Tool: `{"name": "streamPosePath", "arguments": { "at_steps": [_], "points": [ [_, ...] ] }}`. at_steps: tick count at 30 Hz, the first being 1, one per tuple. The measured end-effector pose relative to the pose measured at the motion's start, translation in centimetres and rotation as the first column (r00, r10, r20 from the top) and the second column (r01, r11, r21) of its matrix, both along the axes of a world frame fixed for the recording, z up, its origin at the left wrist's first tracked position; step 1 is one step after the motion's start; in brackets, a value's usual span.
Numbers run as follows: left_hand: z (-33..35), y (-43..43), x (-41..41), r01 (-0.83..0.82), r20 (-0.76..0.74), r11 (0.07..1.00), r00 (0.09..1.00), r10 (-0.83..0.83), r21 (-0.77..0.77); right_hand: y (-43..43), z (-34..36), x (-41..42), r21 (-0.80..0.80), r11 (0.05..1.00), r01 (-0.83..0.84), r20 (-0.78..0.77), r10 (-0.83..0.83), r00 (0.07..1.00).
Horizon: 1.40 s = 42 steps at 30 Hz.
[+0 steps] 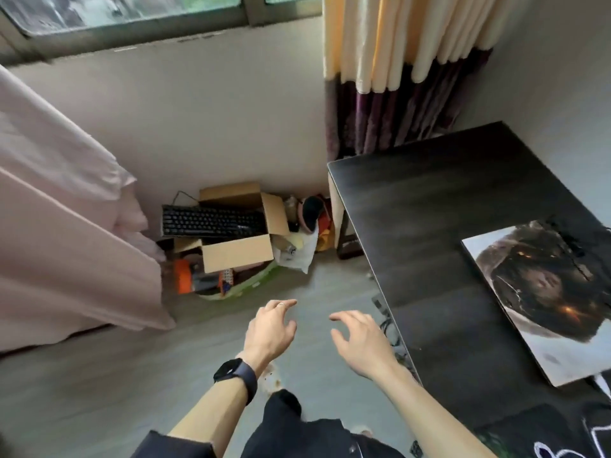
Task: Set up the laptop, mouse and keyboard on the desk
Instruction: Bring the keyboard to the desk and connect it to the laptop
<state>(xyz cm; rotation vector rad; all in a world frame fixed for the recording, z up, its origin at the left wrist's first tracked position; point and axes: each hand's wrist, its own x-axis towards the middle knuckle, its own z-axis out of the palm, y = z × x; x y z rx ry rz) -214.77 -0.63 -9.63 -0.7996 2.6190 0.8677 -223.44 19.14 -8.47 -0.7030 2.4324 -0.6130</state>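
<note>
- Head view: both hands are held out over the floor, fingers spread and loosely curled; the left hand, with a dark watch on its wrist, and the right hand are seen to grasp nothing.
- The black keyboard is seen far left, lying across the top of an open cardboard box against the wall, well apart from both hands.
- The dark desk is seen at the right; a printed mat lies on it near its right side.
- No laptop or mouse can be made out.
- The keyboard is judged stiff and fairly light; it is best taken by both short ends, kept level, with its thin cable minded at the far left corner, where snagging on the box flaps is likely.
</note>
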Motion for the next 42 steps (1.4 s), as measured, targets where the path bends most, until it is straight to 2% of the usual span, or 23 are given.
{"name": "streamPosePath", "arguments": {
  "at_steps": [8,14,23,26,32,37,40,42],
  "points": [
    [-0.5,-15.4,1.4,-0.131,0.005,0.991,0.991,0.131,0.004,-14.8,0.4,-1.1,-0.031,0.999,-0.041,0.098,0.044,0.994],
    [-0.8,-24.9,1.4,-0.203,0.018,0.979,0.979,0.204,-0.015,-22.3,-0.2,-1.9,-0.025,0.999,-0.034,0.203,0.039,0.978],
    [-2.6,-34.1,-4.1,-0.289,0.086,0.957,0.954,0.286,0.035,-32.8,-4.4,-9.7,0.057,0.996,-0.066,0.346,0.042,0.937],
    [-3.5,-36.5,-6.7,-0.319,0.130,0.946,0.942,0.309,0.055,-36.8,-7.1,-13.9,0.097,0.995,-0.038,0.438,-0.009,0.899],
    [-6.2,-45.9,-13.3,-0.195,0.250,0.980,0.948,0.197,-0.035,-46.7,-14.2,-21.7,0.234,0.972,-0.023,0.575,-0.120,0.809],
    [-10.7,-53.7,-18.8,-0.010,0.337,0.993,0.940,0.050,-0.120,-51.9,-20.4,-25.6,0.342,0.934,0.107,0.598,-0.304,0.741],
    [-15.8,-58.2,-20.9,0.125,0.445,0.967,0.895,-0.013,-0.223,-53.7,-25.8,-26.1,0.398,0.881,0.256,0.607,-0.462,0.647],
    [-19.1,-60.5,-21.8,0.160,0.513,0.956,0.858,-0.013,-0.244,-54.6,-29.2,-25.6,0.425,0.806,0.411,0.638,-0.589,0.496]
  ]
}}
